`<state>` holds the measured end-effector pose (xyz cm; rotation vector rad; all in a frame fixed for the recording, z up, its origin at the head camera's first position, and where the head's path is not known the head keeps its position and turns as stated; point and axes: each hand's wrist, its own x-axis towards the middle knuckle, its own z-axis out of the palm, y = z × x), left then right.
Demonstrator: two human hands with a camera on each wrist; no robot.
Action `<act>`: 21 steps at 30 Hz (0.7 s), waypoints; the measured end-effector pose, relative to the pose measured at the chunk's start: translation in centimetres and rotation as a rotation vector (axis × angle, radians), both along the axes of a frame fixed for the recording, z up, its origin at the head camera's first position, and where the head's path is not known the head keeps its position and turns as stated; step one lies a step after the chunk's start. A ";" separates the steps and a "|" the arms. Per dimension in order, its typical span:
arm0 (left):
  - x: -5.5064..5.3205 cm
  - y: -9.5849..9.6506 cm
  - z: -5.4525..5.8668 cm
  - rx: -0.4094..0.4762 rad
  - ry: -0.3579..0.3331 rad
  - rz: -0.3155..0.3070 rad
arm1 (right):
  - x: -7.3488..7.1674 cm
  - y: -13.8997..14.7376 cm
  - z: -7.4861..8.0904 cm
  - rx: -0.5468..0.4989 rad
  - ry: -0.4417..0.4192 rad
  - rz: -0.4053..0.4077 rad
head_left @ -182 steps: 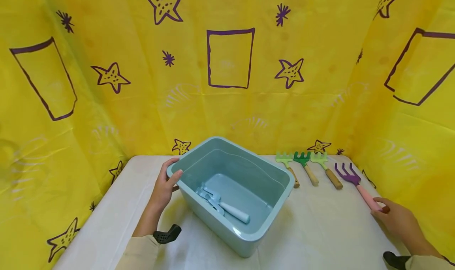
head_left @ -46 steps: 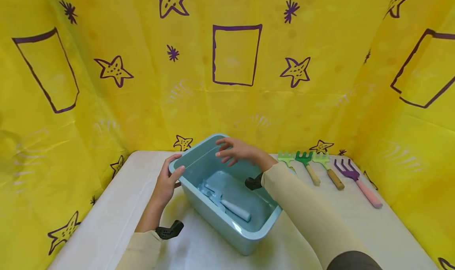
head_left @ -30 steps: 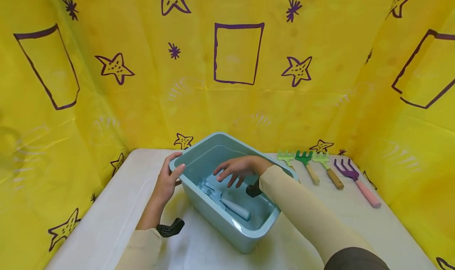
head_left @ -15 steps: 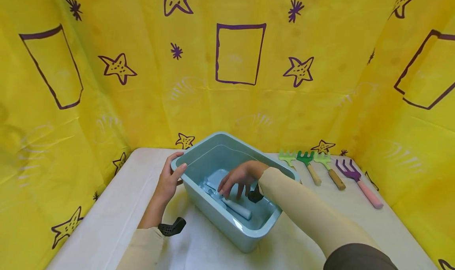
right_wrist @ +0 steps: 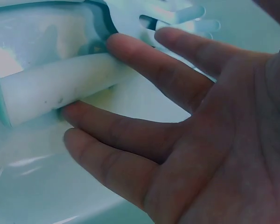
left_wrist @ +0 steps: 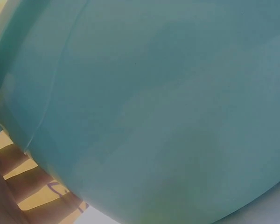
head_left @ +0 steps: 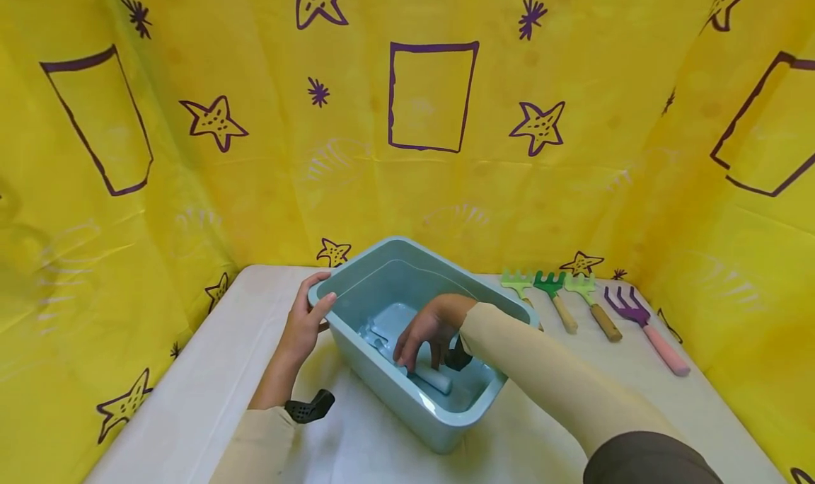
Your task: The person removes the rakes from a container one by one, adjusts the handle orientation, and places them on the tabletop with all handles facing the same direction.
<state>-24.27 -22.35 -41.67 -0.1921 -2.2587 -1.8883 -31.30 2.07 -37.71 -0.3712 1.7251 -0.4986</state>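
A light blue plastic bin (head_left: 376,381) stands at an angle in the middle of the table. My left hand (head_left: 304,325) grips its far-left corner, thumb over the rim and fingers outside. Inside lies a light blue hand tool with a pale, thick handle (head_left: 438,380) and prongs (right_wrist: 189,16), partly covered by my right hand. That right hand (head_left: 425,332) reaches down into the bin over the handle. In the right wrist view its spread fingers (right_wrist: 116,130) lie right at the handle, not curled round it. The left wrist view shows mostly the bin's wall (left_wrist: 154,116).
Right of the bin lie a light green hand rake (head_left: 518,280), a dark green one (head_left: 549,281), another light green one (head_left: 579,286), and a purple hand fork (head_left: 665,349) with a pink handle. A yellow patterned curtain (head_left: 356,201) stands round the white table (head_left: 216,371).
My right hand has left the purple fork on the table, crossed leftward over the bin and lowered inside to the blue tool's handle. The left hand keeps its grip on the rim.
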 end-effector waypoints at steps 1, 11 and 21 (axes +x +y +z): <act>0.0 0.0 0.0 0.001 -0.002 -0.003 | 0.0 0.0 0.0 0.004 0.004 -0.007; 0.1 0.0 -0.1 0.001 0.005 -0.004 | 0.3 0.1 -0.3 0.023 0.045 -0.003; 1.3 0.7 1.9 -0.010 -0.022 -0.013 | 0.6 0.3 -0.2 0.027 0.112 -0.051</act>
